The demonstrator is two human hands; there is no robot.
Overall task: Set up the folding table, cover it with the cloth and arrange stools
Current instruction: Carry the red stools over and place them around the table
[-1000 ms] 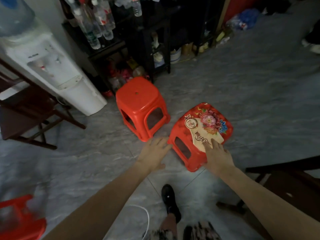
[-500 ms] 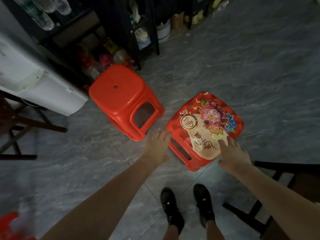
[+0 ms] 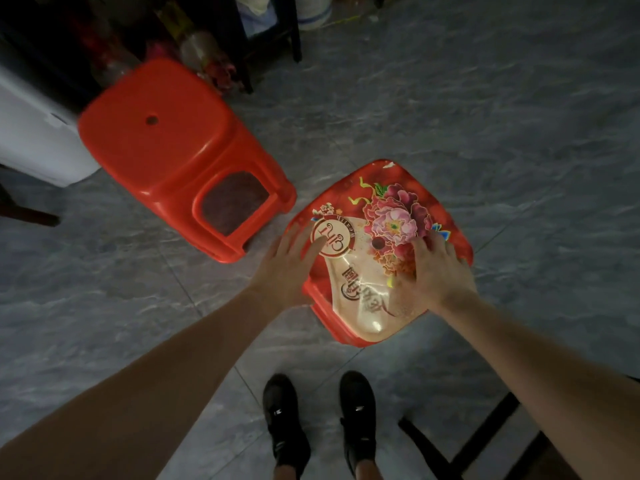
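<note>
Half a sec ago our left hand was off beside the flower stool; now both hands are over the seat, fingers spread, not gripping yet afaict. Right hand lies on its right half. Prob about to lift it. Plain red stool sits just far-left on the floor.

Glossy plastic plain red stool at ten o'clock; flowered stool glossy, film-covered; floor smooth grey marbled tile.
</note>
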